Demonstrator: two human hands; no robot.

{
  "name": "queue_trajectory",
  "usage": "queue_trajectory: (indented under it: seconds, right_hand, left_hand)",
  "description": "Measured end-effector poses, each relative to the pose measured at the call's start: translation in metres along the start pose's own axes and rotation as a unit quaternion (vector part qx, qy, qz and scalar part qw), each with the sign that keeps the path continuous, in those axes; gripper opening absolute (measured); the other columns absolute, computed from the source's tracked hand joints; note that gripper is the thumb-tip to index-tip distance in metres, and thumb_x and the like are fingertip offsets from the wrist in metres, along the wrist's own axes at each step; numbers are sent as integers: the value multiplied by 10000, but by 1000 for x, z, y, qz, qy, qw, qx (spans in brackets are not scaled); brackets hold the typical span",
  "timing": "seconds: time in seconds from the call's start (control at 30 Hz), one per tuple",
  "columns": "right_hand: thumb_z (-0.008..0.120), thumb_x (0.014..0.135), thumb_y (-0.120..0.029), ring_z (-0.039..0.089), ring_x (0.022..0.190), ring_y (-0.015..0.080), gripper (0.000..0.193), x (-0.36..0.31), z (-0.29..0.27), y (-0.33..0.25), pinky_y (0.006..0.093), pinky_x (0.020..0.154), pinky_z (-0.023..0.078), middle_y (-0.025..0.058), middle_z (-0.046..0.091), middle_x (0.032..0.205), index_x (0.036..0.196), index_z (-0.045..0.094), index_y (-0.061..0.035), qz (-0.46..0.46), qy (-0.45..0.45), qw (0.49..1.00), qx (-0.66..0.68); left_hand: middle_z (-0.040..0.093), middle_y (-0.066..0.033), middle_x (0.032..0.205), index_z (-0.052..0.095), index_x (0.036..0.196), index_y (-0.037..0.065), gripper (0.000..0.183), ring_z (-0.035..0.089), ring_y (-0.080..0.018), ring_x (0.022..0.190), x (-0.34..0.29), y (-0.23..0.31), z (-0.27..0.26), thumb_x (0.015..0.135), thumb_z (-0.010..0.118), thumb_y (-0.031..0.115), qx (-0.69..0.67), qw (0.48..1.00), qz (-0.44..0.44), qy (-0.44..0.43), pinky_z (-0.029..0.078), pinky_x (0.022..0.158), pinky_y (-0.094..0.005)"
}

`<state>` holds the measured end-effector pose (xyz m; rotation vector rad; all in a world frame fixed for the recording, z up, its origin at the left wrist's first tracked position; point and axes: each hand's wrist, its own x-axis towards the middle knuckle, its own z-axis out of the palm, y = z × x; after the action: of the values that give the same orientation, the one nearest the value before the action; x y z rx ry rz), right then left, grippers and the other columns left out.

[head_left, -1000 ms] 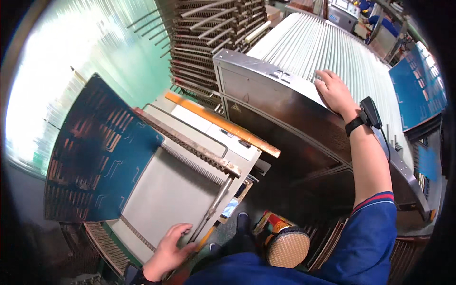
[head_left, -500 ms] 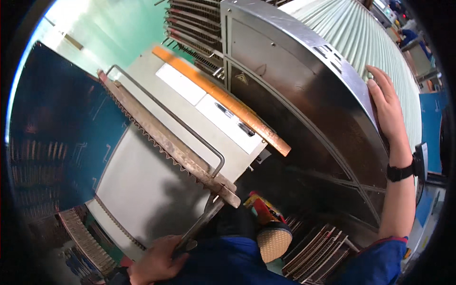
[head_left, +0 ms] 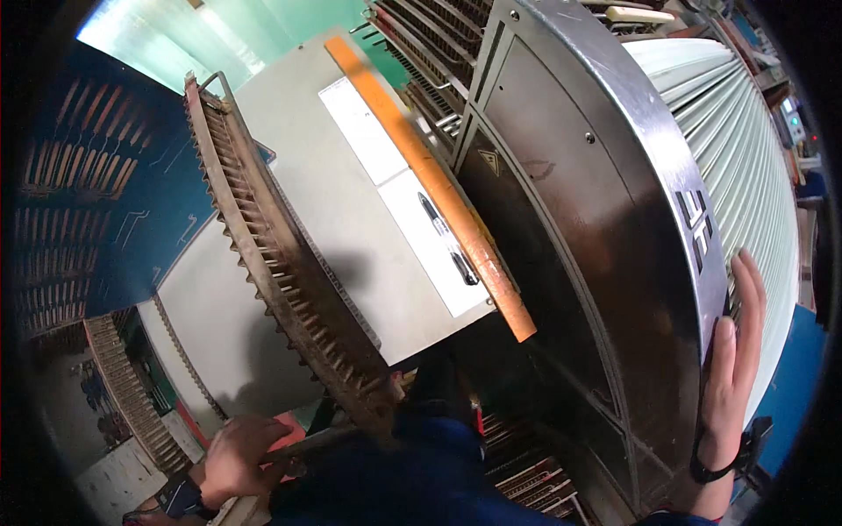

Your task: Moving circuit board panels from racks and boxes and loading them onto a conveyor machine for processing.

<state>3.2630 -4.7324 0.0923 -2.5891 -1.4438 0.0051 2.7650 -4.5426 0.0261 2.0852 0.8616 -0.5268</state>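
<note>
My left hand [head_left: 235,458] is closed round a bar at the near end of a long, worn metal rack [head_left: 285,285]. The rack has toothed edges and rows of narrow slots, and stands tilted across a pale worktop. Where the bar joins the rack is partly hidden by my blue clothing. My right hand [head_left: 737,355], a black band on its wrist, is open with fingers stretched out. It rests along the metal edge of a large steel cabinet [head_left: 579,219], beside a row of pale pleated sheets [head_left: 741,123].
On the pale worktop [head_left: 338,237] lie white papers [head_left: 360,123], dark pens [head_left: 447,241] and an orange strip [head_left: 430,175] along its edge. A blue panel [head_left: 167,210] stands at the left. More slotted racks sit at lower left [head_left: 132,394], lower right [head_left: 539,486] and the top [head_left: 421,44].
The rack has turned so its slots show, and its near end has come closer to me. My left hand has moved left. My right hand appears lower in view, still along the cabinet edge.
</note>
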Motion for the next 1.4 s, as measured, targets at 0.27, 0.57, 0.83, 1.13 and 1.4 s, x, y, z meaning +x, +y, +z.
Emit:
queue_trajectory:
  seconds: [0.27,0.57,0.83,1.13,1.4]
  right_hand:
    - [502,976,-427,278,1498,333,608,0,-2,5,482,1228,209,192,342,1584,1470,473,-75,9,-32,990,140]
    - [552,934,-197,341,1463,366,467,-4,-14,5,471,1198,249,218,440,1509,1350,549,15,-1,-1,987,163]
    - [563,952,-153,490,1324,393,402,4,-7,-3,442,1117,377,224,523,1396,1317,564,13,-43,69,991,102]
    - [597,853,-83,566,1198,393,342,-1,-4,4,476,1063,431,221,618,1257,1183,641,-9,-58,145,976,154]
    - [660,898,-167,377,1401,434,762,-61,-49,57,468,1183,307,245,377,1520,1553,286,-61,-53,336,910,235]
  left_hand:
    - [707,-134,927,726,1032,56,411,661,-364,870,-13,-1,19,662,750,233,69,989,-19,130,519,767,-449]
    - [659,-156,838,703,1059,79,295,633,-410,861,-2,17,4,790,702,201,-23,998,-54,30,493,734,-504]
    - [673,-196,1117,623,1259,36,466,618,-419,1071,-20,3,1,851,708,245,-44,997,37,46,494,936,-471]
    - [538,-257,1365,475,1408,-31,489,550,-412,1196,-21,1,-2,1009,549,241,10,962,209,174,439,1040,-448]
    - [532,-223,1383,504,1389,-14,471,485,-364,1300,55,159,-27,996,588,232,-25,846,423,324,365,1111,-446]
